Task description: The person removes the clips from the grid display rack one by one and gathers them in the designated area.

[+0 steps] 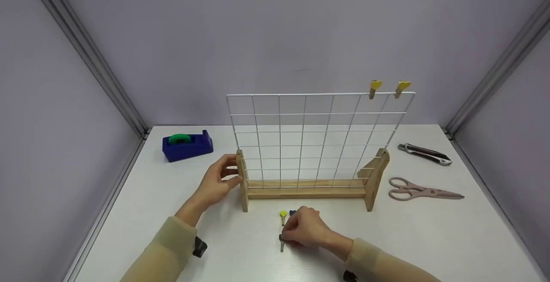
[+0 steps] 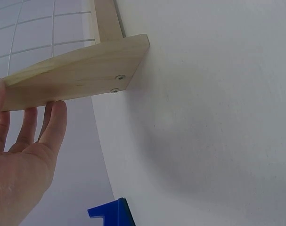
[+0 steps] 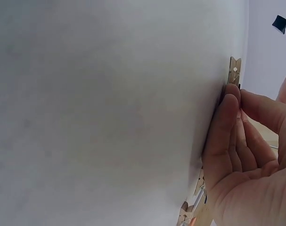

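A white wire grid panel [image 1: 300,144] stands upright in a wooden stand [image 1: 306,194]. My left hand [image 1: 217,183] holds the stand's left side piece [image 2: 77,70], thumb on one side and fingers on the other. Low in front of the stand, my right hand [image 1: 307,228] pinches a small wooden clothespin [image 3: 234,68] with a dark top, close to the tabletop. Just beyond it lie a yellow heart clothespin [image 1: 282,215] and a blue-topped one [image 1: 292,213], partly hidden by the hand. Two yellow heart clothespins, left [image 1: 375,87] and right [image 1: 402,87], clip the grid's top wire.
At the back left of the white table [image 1: 142,222] sits a blue tape dispenser [image 1: 187,148] with a green roll. To the right lie a utility knife [image 1: 425,153] and pinkish scissors [image 1: 425,191]. Pale walls [image 1: 275,37] enclose the back and sides.
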A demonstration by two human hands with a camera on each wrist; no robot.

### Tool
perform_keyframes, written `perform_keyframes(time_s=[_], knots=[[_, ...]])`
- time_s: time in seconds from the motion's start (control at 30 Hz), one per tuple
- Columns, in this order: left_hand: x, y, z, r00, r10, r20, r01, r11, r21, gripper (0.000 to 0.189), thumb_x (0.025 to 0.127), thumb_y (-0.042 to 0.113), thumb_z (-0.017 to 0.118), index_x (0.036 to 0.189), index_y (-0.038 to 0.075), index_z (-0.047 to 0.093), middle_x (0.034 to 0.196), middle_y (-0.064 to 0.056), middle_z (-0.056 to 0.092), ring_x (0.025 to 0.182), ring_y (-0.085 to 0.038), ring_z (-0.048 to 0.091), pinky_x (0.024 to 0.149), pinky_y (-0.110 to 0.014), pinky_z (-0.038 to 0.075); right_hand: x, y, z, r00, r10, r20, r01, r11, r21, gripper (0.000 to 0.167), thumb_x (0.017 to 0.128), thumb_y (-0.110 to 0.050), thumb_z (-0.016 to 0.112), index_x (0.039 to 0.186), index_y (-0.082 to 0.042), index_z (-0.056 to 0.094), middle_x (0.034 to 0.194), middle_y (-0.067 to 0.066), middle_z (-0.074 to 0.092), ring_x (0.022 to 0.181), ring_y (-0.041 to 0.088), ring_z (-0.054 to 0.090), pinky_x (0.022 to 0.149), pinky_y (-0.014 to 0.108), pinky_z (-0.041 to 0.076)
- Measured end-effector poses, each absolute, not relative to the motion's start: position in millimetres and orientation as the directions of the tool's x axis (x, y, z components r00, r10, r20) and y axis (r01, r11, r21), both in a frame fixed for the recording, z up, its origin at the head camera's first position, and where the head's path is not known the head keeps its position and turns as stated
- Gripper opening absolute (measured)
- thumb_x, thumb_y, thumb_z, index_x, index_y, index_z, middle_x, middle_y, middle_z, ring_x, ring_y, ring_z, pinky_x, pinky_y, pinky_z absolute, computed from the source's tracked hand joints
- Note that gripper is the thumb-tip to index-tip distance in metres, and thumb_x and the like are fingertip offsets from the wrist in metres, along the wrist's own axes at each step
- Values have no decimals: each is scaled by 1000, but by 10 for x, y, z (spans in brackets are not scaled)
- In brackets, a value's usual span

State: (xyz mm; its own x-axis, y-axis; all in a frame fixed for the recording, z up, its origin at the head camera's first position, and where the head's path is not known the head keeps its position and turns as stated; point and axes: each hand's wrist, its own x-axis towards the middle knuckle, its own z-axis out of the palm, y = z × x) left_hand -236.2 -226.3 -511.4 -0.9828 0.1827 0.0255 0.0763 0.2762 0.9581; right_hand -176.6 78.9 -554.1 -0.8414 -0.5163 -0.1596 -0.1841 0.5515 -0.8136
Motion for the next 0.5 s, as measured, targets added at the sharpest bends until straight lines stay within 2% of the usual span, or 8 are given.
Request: perform_keyframes(time_s=[0.03,0.1,0.2,0.3,0.33,0.37,0.43,0.5], knots=[[-2362,-2263,-5116,-983,183,27,78,277,958,54,101,-11,68,152,6,59,152,-22,65,141,-40,68,112,-40,64,-1767,787,-5541,-840,-519,-156,-188,550,-814,6,91,-12,88,85,-11,90,70,6,82,57,1,63,129,89,17],[-2361,-2262,-5115,-983,181,25,76,279,957,54,101,-10,69,152,6,60,152,-21,66,141,-40,68,113,-42,64,-1766,786,-5538,-839,-522,-155,-196,555,-808,6,91,-13,88,86,-11,90,70,5,82,57,0,63,129,87,24],[-2358,-2265,-5121,-983,181,24,76,288,955,53,102,-9,69,152,6,60,153,-21,66,141,-40,68,115,-45,63,-1757,793,-5537,-837,-524,-157,-199,559,-805,5,92,-13,88,87,-11,90,72,3,83,57,0,64,120,74,47],[-2358,-2270,-5127,-983,182,24,77,289,954,53,102,-9,69,152,6,60,152,-21,66,141,-40,68,115,-45,63,-1746,808,-5541,-836,-526,-157,-200,558,-805,5,93,-14,88,89,-11,90,75,2,84,59,1,66,95,56,67],[-2360,-2270,-5128,-983,184,25,78,287,955,54,101,-10,69,152,6,59,152,-21,66,141,-40,68,115,-45,63,-1744,816,-5543,-836,-527,-155,-200,556,-807,5,93,-13,89,89,-11,90,75,2,84,60,2,67,84,47,70],[-2363,-2271,-5129,-982,185,27,80,284,955,54,101,-10,69,152,5,59,152,-21,66,141,-40,68,115,-45,63,-1744,828,-5544,-836,-527,-150,-206,556,-806,5,93,-13,89,89,-12,90,76,2,84,62,2,67,82,38,68],[-2368,-2275,-5132,-981,190,32,85,279,956,54,101,-10,69,152,6,59,153,-21,65,141,-40,68,115,-45,63,-1742,860,-5533,-835,-533,-137,-219,550,-806,4,93,-12,89,89,-12,90,78,3,84,66,2,67,65,26,62],[-2373,-2276,-5133,-981,192,34,87,271,959,54,101,-10,69,151,6,59,153,-21,65,141,-40,68,115,-46,63,-1742,911,-5505,-834,-540,-112,-247,547,-800,3,92,-11,89,90,-12,90,81,3,85,69,1,66,66,18,56]])
